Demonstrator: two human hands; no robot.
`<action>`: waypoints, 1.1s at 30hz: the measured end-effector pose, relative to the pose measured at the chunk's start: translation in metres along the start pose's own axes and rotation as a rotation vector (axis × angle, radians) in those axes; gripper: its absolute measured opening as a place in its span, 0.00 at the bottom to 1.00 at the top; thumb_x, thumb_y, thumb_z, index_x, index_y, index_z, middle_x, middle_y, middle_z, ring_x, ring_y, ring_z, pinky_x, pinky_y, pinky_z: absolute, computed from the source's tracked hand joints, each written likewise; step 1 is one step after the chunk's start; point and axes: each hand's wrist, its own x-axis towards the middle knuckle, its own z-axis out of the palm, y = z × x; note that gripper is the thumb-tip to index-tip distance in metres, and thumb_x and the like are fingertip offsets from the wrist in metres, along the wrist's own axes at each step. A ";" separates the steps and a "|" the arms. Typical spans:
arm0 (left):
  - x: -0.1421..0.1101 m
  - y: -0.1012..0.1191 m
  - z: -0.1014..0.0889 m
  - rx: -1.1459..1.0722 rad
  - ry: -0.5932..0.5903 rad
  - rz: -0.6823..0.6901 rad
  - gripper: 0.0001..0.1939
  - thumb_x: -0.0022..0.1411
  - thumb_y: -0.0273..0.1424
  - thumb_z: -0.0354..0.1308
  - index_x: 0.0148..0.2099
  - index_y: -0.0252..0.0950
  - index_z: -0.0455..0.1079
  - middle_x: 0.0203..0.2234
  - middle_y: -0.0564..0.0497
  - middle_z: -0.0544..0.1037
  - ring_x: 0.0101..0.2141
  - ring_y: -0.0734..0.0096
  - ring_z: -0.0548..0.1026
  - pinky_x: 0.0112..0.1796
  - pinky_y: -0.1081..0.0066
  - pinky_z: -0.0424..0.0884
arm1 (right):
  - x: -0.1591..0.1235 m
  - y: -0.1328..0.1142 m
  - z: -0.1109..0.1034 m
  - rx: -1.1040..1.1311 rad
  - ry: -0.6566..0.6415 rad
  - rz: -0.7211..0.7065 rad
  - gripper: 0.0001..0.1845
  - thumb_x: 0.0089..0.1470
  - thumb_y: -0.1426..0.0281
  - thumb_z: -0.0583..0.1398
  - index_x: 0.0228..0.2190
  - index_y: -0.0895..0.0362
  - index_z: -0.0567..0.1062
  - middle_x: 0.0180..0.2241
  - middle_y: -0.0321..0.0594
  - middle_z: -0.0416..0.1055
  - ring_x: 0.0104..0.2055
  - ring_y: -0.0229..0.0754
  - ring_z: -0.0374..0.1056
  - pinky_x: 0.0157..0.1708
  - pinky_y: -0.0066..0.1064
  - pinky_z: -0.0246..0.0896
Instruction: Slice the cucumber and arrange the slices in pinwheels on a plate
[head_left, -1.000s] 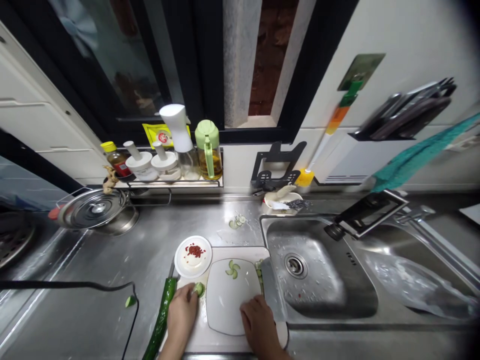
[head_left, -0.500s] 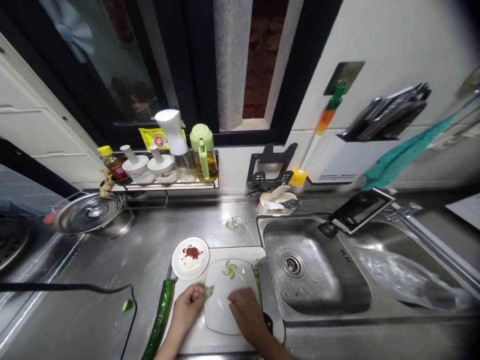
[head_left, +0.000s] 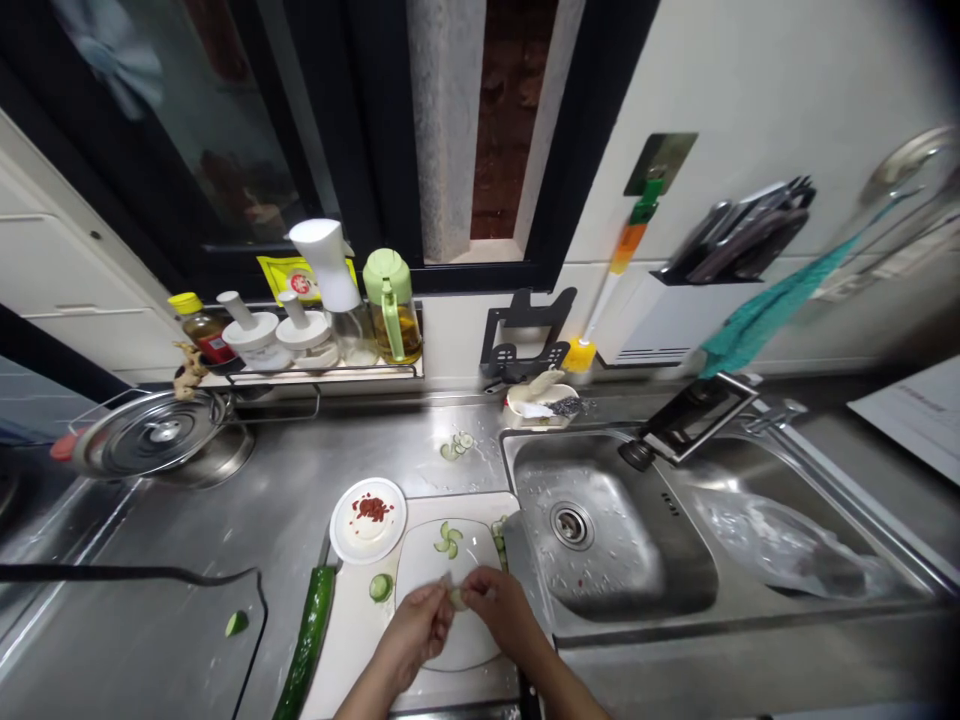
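Pinching a pale slice [head_left: 457, 599] between left hand [head_left: 415, 630] and right hand [head_left: 504, 607], newly met — hence two-handed work — at six o'clock from fanned slices [head_left: 448, 549].

Glare in the sink [head_left: 600, 490], blurry edges

From the middle of the view, a green-lidded oil jug [head_left: 391, 310] stood on a shelf [head_left: 360, 372] toward ten o'clock, a yellow-capped bottle [head_left: 206, 335] at nine. A yellow-ended utensil [head_left: 622, 258] hung at two; a clear plastic bag [head_left: 787, 545] lay at four.
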 end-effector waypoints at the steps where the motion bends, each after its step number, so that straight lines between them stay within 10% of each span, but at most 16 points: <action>1: 0.000 0.000 0.003 -0.043 -0.017 -0.057 0.27 0.41 0.52 0.66 0.28 0.35 0.62 0.15 0.60 0.65 0.14 0.87 0.58 0.18 0.81 0.44 | -0.001 0.000 -0.003 0.010 -0.014 0.000 0.06 0.46 0.70 0.56 0.21 0.56 0.72 0.22 0.34 0.69 0.28 0.38 0.64 0.31 0.27 0.56; 13: 0.015 -0.006 0.015 -0.199 -0.005 -0.076 0.23 0.35 0.28 0.72 0.37 0.35 0.71 0.18 0.58 0.72 0.16 0.86 0.64 0.19 0.83 0.53 | 0.001 0.008 -0.035 -0.103 -0.137 0.062 0.06 0.45 0.71 0.58 0.24 0.58 0.76 0.23 0.35 0.72 0.28 0.37 0.65 0.28 0.25 0.54; 23: 0.030 -0.017 0.026 0.484 0.168 0.422 0.03 0.48 0.30 0.57 0.26 0.36 0.69 0.14 0.60 0.65 0.19 0.79 0.63 0.24 0.77 0.57 | 0.026 0.016 -0.040 -0.496 -0.031 0.132 0.05 0.45 0.74 0.59 0.26 0.56 0.75 0.25 0.36 0.73 0.31 0.39 0.67 0.30 0.28 0.50; 33: 0.026 -0.016 0.039 0.886 0.318 0.537 0.06 0.54 0.25 0.52 0.27 0.38 0.68 0.20 0.55 0.70 0.25 0.72 0.67 0.30 0.74 0.58 | 0.024 0.013 -0.030 -0.827 -0.031 -0.027 0.08 0.56 0.75 0.55 0.31 0.55 0.74 0.34 0.42 0.75 0.46 0.49 0.65 0.39 0.38 0.50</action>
